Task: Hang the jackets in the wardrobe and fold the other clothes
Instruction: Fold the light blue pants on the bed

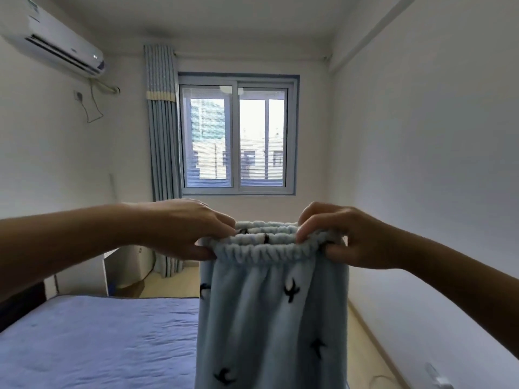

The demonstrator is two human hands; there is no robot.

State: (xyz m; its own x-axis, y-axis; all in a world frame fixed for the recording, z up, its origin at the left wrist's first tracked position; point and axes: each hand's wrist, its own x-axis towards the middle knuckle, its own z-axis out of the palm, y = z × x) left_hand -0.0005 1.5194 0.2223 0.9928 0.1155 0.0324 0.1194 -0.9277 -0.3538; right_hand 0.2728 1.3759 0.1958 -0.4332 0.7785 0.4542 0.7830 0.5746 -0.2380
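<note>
Fleece pants (pixel 269 318) hang mid-air by the bed (pixel 84 346). My left hand (pixel 179 228) and right hand (pixel 345 237) pinch the elastic waistband (pixel 266 252), 1 per end. Soft, light, floppy, probably grippy; I'd keep hold at the waistband corners.

White walls, daylit window (pixel 238 136), blue curtain (pixel 163 153), air conditioner (pixel 53 37), blue bed (pixel 98 341)

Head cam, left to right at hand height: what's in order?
Left hand → pants → right hand. Each hand pinches one end of the pants' elastic waistband, and the pants hang down between them.
</note>
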